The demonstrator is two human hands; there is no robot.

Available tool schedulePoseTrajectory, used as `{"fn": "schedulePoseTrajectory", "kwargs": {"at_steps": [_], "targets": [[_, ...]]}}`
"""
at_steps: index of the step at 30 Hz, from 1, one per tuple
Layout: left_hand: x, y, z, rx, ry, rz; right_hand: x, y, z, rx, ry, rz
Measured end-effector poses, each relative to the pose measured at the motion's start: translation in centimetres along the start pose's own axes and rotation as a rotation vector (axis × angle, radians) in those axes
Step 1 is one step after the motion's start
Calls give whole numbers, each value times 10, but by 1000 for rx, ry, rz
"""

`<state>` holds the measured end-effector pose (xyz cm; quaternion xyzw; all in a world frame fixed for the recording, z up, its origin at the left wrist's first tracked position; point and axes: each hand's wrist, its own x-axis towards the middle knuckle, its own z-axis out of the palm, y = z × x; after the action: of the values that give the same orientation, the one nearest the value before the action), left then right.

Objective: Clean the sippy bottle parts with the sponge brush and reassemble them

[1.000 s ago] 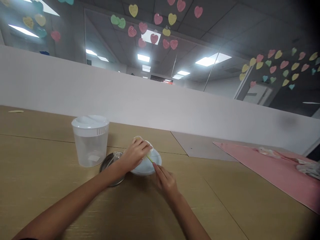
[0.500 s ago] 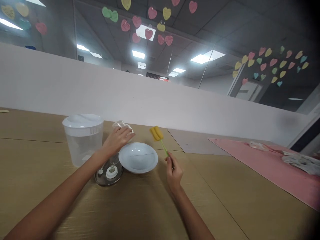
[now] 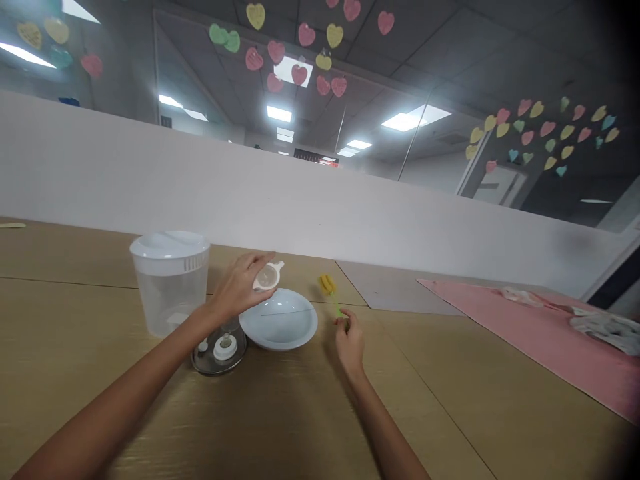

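Note:
My left hand (image 3: pixel 243 285) grips a clear baby bottle with a white handled ring (image 3: pixel 268 276) above the left rim of a pale bowl (image 3: pixel 279 343). The bottle is tilted, its round mouth facing me, and its body is mostly hidden behind my fingers. Right of the bowl, my right hand (image 3: pixel 351 340) is closed round the green handle of a yellow sponge bottle brush (image 3: pixel 327 285), which points up and away from me. Below my left wrist lies a round metal tray (image 3: pixel 213 365). On it rest a white collar with a clear teat (image 3: pixel 225 347) and a small white piece (image 3: pixel 203 346).
A clear tub with a white lid (image 3: pixel 170 283) stands left of the tray. Pink cloth (image 3: pixel 520 333) covers the table's right part, with crumpled plastic (image 3: pixel 607 328) on it. A low white wall (image 3: pixel 300 213) with glass above borders the table's back.
My left hand has turned the bottle so that its mouth faces me, moving it slightly right. The brush head has shifted right and down, nearer my right hand.

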<state>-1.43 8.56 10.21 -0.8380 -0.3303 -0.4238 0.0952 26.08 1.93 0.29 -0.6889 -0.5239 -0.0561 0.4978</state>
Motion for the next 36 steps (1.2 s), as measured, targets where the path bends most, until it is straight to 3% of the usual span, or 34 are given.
{"fn": "schedulePoseTrajectory", "kwargs": {"at_steps": [2, 5, 10, 16, 24, 31, 36], "targets": [[3, 10, -10, -139, 6, -138, -1, 4, 5, -136, -139, 1], [3, 30, -22, -280, -119, -230, -6, 5, 10, -215, -238, -20], [-7, 65, -30, -314, -465, -82, -13, -2, 12, -256, -349, -76], [-20, 95, -27, -277, -684, 63, -12, -7, 10, -204, -340, -102], [-29, 100, -14, -224, -762, 201, -7, -7, 16, 289, -260, -103], [-34, 99, -2, -182, -822, 224, 2, 12, 28, 327, -359, -187], [-23, 87, -16, -322, -895, 134, 1, 8, 24, 355, -334, -187]]}}
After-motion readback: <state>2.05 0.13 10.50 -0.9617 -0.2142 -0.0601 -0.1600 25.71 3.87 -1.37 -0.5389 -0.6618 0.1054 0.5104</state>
